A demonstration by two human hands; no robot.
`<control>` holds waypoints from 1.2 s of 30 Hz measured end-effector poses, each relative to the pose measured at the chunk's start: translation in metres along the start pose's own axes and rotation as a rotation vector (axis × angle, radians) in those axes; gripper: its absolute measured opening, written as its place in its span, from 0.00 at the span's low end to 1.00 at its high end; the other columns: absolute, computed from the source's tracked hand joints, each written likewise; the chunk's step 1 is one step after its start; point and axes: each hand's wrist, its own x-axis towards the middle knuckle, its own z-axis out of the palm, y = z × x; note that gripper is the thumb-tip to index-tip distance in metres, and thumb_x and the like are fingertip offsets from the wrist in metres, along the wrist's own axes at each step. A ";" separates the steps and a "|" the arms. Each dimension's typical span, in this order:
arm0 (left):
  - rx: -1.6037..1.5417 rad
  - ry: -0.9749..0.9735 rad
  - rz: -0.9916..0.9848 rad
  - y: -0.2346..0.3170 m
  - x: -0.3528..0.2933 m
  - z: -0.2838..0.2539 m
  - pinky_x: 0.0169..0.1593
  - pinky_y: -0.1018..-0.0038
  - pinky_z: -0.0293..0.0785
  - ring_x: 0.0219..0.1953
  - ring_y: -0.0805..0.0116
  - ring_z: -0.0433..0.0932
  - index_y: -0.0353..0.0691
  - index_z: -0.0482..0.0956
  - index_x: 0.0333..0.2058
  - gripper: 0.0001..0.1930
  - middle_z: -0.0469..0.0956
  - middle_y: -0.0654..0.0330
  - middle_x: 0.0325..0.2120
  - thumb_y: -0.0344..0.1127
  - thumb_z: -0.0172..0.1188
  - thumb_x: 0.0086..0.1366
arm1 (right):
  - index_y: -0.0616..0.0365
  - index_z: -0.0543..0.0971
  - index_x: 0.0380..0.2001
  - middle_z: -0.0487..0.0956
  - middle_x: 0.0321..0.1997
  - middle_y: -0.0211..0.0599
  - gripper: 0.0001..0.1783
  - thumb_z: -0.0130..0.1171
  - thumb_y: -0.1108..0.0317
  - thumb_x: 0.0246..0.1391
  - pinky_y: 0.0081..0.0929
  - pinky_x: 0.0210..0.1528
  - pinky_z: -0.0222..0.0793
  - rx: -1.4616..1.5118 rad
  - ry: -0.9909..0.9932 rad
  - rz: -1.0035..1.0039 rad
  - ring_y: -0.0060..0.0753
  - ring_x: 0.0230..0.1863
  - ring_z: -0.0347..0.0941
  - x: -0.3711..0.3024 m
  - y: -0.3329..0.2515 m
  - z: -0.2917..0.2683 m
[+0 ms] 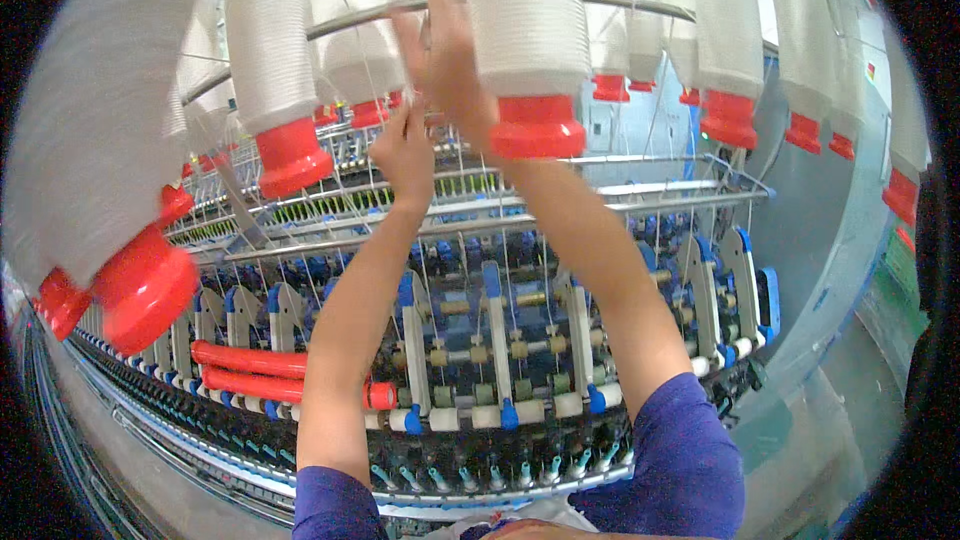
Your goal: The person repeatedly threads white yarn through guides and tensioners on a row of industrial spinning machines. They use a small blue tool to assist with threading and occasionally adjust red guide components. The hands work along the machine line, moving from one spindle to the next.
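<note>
1 white cylindrical yarn bobbin (pixel 530 50) with red plastic base (pixel 538 130): hanging just beside right hand (pixel 450 55); that hand's fingers apart, blurred. Left hand (pixel 405 155): fingers together; whether gripping anything, cannot tell. Handling, judged: soft winding (pixel 525 0), stiff slippery base; grip at base.

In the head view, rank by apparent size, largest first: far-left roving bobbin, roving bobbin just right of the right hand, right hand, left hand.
1. Far-left roving bobbin
2. Roving bobbin beside the right hand
3. Right hand, blurred
4. Left hand
</note>
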 end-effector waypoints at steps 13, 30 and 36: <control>-0.305 -0.382 -0.863 -0.093 -0.146 -0.041 0.26 0.76 0.71 0.22 0.74 0.71 0.35 0.75 0.31 0.09 0.75 0.62 0.22 0.35 0.59 0.61 | 0.63 0.81 0.23 0.77 0.22 0.53 0.21 0.65 0.52 0.38 0.40 0.37 0.73 -0.235 -1.658 0.555 0.50 0.29 0.77 -0.185 0.047 -0.058; -0.880 -0.672 -1.505 -0.067 -0.121 -0.064 0.15 0.86 0.66 0.13 0.81 0.63 0.31 0.71 0.42 0.13 0.77 0.51 0.37 0.36 0.49 0.66 | 0.64 0.75 0.34 0.74 0.44 0.42 0.08 0.54 0.69 0.55 0.26 0.47 0.65 0.516 -0.390 1.477 0.29 0.43 0.71 -0.226 -0.113 -0.197; -0.459 -0.831 -1.233 -0.054 -0.134 -0.075 0.16 0.87 0.58 0.13 0.85 0.61 0.32 0.75 0.39 0.15 0.72 0.66 0.21 0.39 0.59 0.62 | 0.65 0.73 0.46 0.80 0.36 0.42 0.23 0.63 0.66 0.47 0.30 0.37 0.73 0.314 -0.143 1.819 0.33 0.28 0.76 -0.213 -0.096 -0.189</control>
